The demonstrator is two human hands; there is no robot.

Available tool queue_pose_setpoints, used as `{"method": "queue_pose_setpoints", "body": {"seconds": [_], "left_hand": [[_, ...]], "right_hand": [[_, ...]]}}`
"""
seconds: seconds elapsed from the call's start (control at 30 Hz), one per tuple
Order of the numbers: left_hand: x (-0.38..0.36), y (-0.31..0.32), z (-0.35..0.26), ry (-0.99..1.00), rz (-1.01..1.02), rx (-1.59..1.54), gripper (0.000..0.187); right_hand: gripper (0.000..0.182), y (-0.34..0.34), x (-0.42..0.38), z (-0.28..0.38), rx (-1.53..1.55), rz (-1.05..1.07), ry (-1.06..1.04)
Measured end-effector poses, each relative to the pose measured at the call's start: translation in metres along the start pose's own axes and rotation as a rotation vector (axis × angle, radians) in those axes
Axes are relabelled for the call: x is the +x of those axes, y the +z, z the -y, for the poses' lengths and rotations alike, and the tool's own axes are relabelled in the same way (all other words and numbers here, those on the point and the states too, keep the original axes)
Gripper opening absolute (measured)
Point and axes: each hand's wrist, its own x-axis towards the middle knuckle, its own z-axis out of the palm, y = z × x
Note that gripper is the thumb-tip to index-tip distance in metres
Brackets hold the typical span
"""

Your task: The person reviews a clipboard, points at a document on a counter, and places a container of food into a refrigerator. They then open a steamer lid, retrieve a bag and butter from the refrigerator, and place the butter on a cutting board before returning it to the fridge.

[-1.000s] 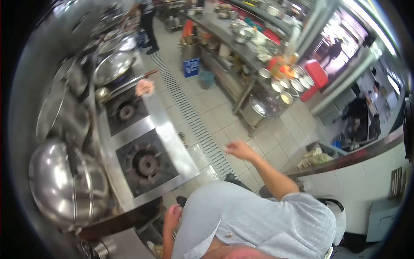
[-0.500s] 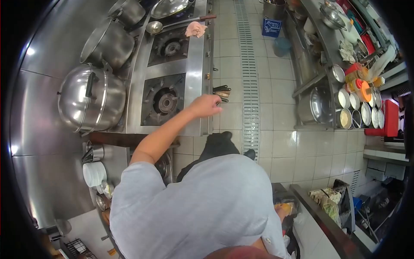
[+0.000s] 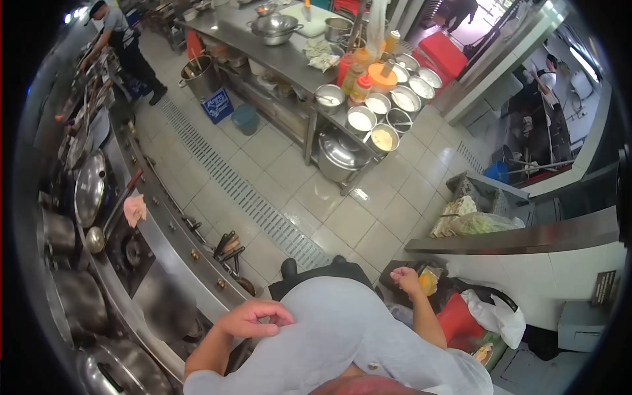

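My left hand (image 3: 255, 318) is in front of my grey shirt, near the stove edge. Its fingers are loosely bent with the thumb apart, and nothing shows in them. My right hand (image 3: 405, 279) is out to the right, its fingers curled in and no object visible in them. Close behind it lies a clear plastic bag with something yellow (image 3: 428, 282). The stove (image 3: 191, 263) runs along my left. On it are a pink cloth (image 3: 135, 210), a ladle (image 3: 96, 239) and a shiny round metal lid or pan (image 3: 90, 189).
Several pan handles (image 3: 230, 245) stick out by the stove front. A drain grate (image 3: 230, 178) crosses the tiled floor. Ahead stands a steel table (image 3: 263, 49) with metal pots and sauce bottles (image 3: 355, 76). Another person (image 3: 122, 39) stands at the far left, by the stove line.
My view has swung right and up. My left hand has come back from the stove's front edge to my body. My right hand now shows more fully.
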Motion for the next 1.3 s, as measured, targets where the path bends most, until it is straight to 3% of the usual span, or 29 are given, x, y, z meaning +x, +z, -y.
{"method": "queue_pose_setpoints", "body": {"seconds": [0.13,0.17,0.27,0.37,0.43,0.47,0.53,0.6,0.67,0.73,0.83,0.93,0.97,1.0,1.03,1.07,1.1,1.13,1.2,1.3], "left_hand": [[0.048,-0.032,-0.022,-0.322,0.129,0.001,0.037],[0.070,-0.046,-0.021,-0.319,0.214,0.042,0.034],[0.171,-0.033,-0.042,-0.059,0.084,0.177,0.035],[0.288,-0.027,-0.042,-0.019,-0.005,0.274,0.037],[0.360,-0.015,-0.044,0.011,-0.028,0.360,0.037],[0.395,-0.009,-0.050,0.021,-0.022,0.402,0.036],[0.463,0.004,-0.068,0.018,0.001,0.448,0.036],[0.519,0.018,-0.081,-0.026,0.031,0.439,0.037],[0.570,0.021,-0.083,0.009,0.041,0.438,0.038],[0.621,0.017,-0.086,0.020,0.039,0.463,0.039],[0.698,-0.003,-0.090,0.003,0.000,0.541,0.039],[0.785,-0.034,-0.088,0.061,-0.102,0.503,0.038],[0.819,-0.049,-0.083,0.116,-0.106,0.534,0.037],[0.852,-0.059,-0.091,-0.010,-0.100,0.429,0.037],[0.888,-0.068,-0.096,0.021,-0.091,0.442,0.036],[0.923,-0.077,-0.102,0.054,-0.097,0.456,0.036],[0.956,-0.086,-0.112,0.091,-0.072,0.454,0.035],[0.988,-0.092,-0.125,0.118,-0.059,0.463,0.036],[1.045,-0.106,-0.156,0.173,-0.057,0.503,0.037],[1.118,-0.132,-0.194,0.109,-0.054,0.571,0.036]], "right_hand": [[0.022,-0.028,0.011,-0.023,0.134,0.003,0.070],[0.022,-0.040,0.015,-0.034,0.159,0.023,0.128],[0.020,-0.076,0.036,-0.074,0.173,0.022,0.352],[0.017,-0.140,0.094,-0.103,0.463,0.006,0.316],[0.017,-0.192,0.124,-0.086,0.637,-0.068,0.247],[0.021,-0.220,0.142,-0.072,0.555,-0.114,0.266],[0.028,-0.273,0.199,-0.069,0.098,-0.275,-0.076],[0.032,-0.342,0.219,0.028,0.457,-0.150,0.024],[0.028,-0.388,0.273,0.068,0.486,-0.190,-0.153],[0.023,-0.431,0.335,0.099,0.012,-0.306,-0.400],[0.022,-0.479,0.417,0.143,0.457,-0.163,-0.324],[0.020,-0.520,0.484,0.152,-0.028,-0.254,-0.189],[0.020,-0.528,0.498,0.138,-0.179,-0.312,-0.231],[0.021,-0.534,0.521,0.122,-0.327,-0.380,-0.280],[0.021,-0.542,0.534,0.100,-0.295,-0.258,-0.187],[0.020,-0.543,0.548,0.064,-0.438,-0.303,-0.176],[0.021,-0.546,0.554,0.031,-0.300,-0.204,-0.075],[0.028,-0.550,0.563,-0.023,-0.333,-0.156,-0.217],[0.026,-0.559,0.562,-0.086,-0.294,0.014,0.010],[0.026,-0.590,0.574,-0.078,-0.163,0.079,0.299]]}}
